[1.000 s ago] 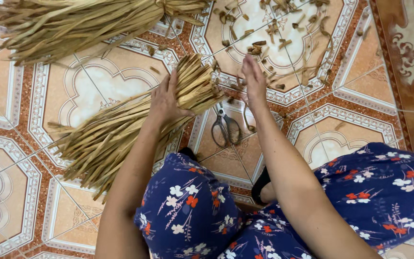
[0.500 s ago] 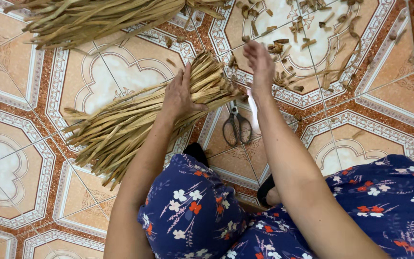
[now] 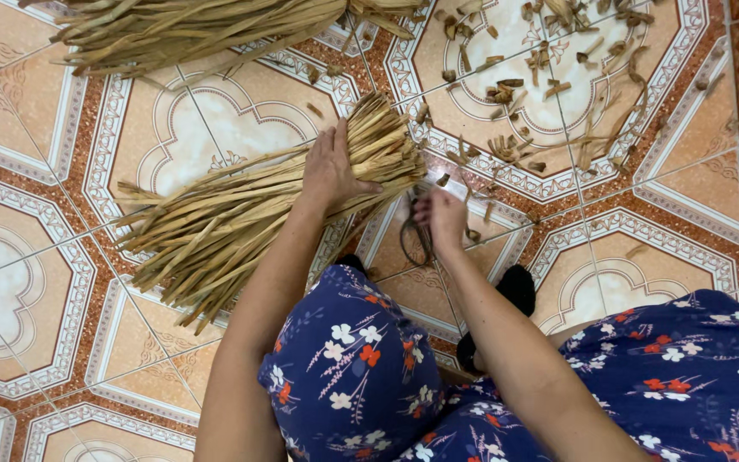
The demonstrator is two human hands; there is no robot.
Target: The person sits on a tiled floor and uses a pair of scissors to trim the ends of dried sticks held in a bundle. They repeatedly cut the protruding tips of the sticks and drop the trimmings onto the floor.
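A bundle of dried tan leaf strips [image 3: 241, 214] lies on the patterned tile floor, its cut ends pointing up right. My left hand [image 3: 328, 167] rests flat on the bundle near those ends, pressing it down. My right hand [image 3: 442, 218] is closed over a pair of scissors [image 3: 415, 239] lying on the floor just right of the bundle; the looped handles show below my fingers, the blades are hidden.
A second, larger heap of dried strips [image 3: 207, 30] lies along the top edge. Several short cut pieces [image 3: 519, 85] are scattered over the tiles at upper right. My legs in blue flowered fabric [image 3: 361, 376] fill the lower part of the view.
My right hand has drawn back from the bundle's cut ends down onto the scissors. My left hand stays on the bundle.
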